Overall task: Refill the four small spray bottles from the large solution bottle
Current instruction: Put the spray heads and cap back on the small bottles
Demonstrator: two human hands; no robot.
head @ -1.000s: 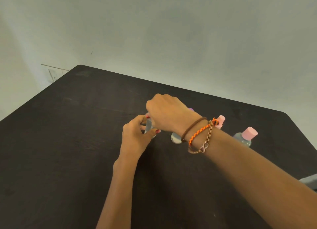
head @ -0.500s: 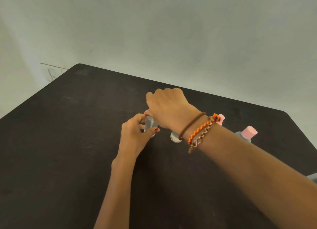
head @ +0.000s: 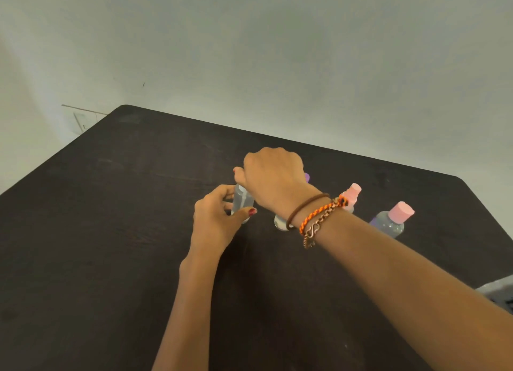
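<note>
A small clear spray bottle (head: 241,202) stands on the dark table (head: 111,232). My left hand (head: 215,218) grips its body from the left. My right hand (head: 273,179) reaches over from the right and curls round the bottle's top, which it hides. Behind my right wrist stands a second small bottle (head: 280,222), mostly hidden, with a bit of purple cap (head: 306,177) showing. A pink-capped small bottle (head: 352,194) and another pink-capped bottle (head: 392,220) with clear liquid stand further right.
A pale wall rises behind the table's far edge. A grey object (head: 499,294) shows at the right edge of the frame. The table's left and near parts lie bare.
My right hand has lifted a little at the top of the small bottle. My left hand keeps its hold on the body. The bottle has not left its spot.
</note>
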